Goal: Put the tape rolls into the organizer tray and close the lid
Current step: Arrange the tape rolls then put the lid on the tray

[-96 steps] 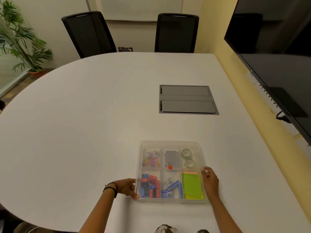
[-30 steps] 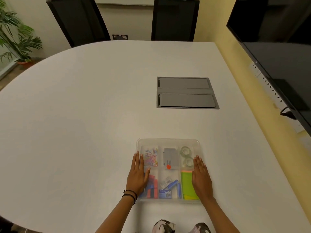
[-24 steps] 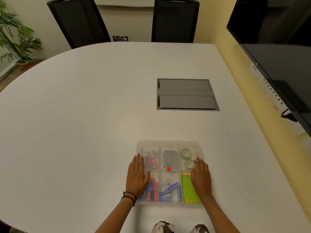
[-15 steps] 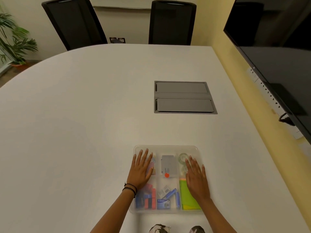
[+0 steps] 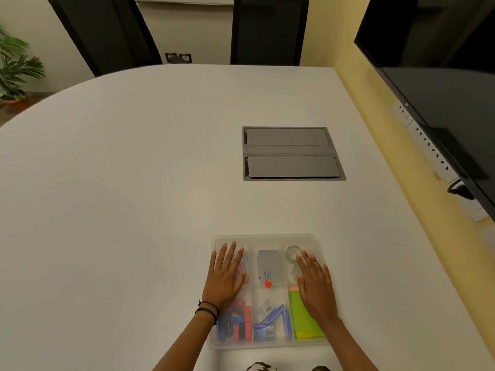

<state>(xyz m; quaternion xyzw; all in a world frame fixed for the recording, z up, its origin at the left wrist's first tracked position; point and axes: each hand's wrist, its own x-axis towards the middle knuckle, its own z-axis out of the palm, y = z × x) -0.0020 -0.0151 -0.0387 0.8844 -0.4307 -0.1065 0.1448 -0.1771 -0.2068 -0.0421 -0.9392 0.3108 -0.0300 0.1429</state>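
A: What do the hands do?
B: The left hand (image 5: 224,277) and the right hand (image 5: 316,286) lie flat, fingers spread, holding nothing, on the clear lid (image 5: 267,241) of the organizer tray (image 5: 263,344).
A: And the tape rolls (image 5: 292,253)?
B: Inside, far right compartment, under the lid. Beyond, the white table (image 5: 134,183).

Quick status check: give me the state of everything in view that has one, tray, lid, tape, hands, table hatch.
Organizer tray: on the table, lid on.
Clear lid: lying over the tray, both palms on it; cannot tell if it is latched.
Tape rolls: in the far right compartment, under the lid.
Left hand: open, flat on the lid.
Right hand: open, flat on the lid.
Grey table hatch: both flaps shut.
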